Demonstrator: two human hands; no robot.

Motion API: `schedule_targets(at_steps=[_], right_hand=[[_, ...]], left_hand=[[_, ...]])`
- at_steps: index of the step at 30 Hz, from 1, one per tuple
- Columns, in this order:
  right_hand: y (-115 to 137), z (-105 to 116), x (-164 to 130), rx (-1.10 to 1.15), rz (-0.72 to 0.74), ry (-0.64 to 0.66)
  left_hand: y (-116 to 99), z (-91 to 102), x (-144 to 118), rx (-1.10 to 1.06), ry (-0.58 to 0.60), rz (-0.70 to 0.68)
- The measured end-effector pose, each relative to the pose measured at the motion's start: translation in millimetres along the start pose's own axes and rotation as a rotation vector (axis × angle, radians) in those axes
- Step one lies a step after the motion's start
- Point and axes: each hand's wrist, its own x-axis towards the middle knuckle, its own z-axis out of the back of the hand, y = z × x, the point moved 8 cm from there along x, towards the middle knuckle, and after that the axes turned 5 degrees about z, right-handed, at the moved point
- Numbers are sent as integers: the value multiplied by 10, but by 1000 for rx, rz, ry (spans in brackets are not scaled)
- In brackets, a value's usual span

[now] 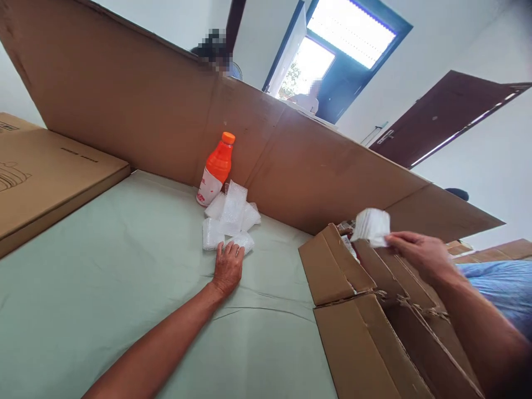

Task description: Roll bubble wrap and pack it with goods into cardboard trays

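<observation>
Several pieces of clear bubble wrap (233, 208) lie heaped on the pale green tabletop, beside an orange-capped bottle (214, 170). My left hand (228, 270) reaches to the heap's near edge, its fingers apart and the tips touching the nearest bubble-wrap piece (244, 241). Off to the right, my right hand (421, 256) pinches a white, ridged, folded piece (372, 226) by its lower right corner. It holds this piece over the far end of an open cardboard box (336, 266). What the white piece is made of I cannot make out.
Cardboard dividers (415, 332) split the box area at right into narrow slots. A flat carton (62, 166) lies at left. A tall cardboard panel (137, 105) stands along the table's back. Beyond it a person (308, 100) is by the doorway; another head shows above the panel.
</observation>
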Motion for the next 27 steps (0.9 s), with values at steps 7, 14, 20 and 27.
schedule_targets(at_steps=[7, 14, 20, 27], right_hand=[[1252, -633, 146, -57, 94, 205], [1866, -2265, 85, -26, 72, 360], [1922, -2946, 91, 221, 180, 421], [1618, -2955, 55, 442, 187, 185]], left_hand=[[0, 78, 11, -10, 1, 5], [-15, 59, 50, 3, 98, -13], [10, -54, 51, -16, 155, -16], [15, -68, 51, 9, 155, -6]])
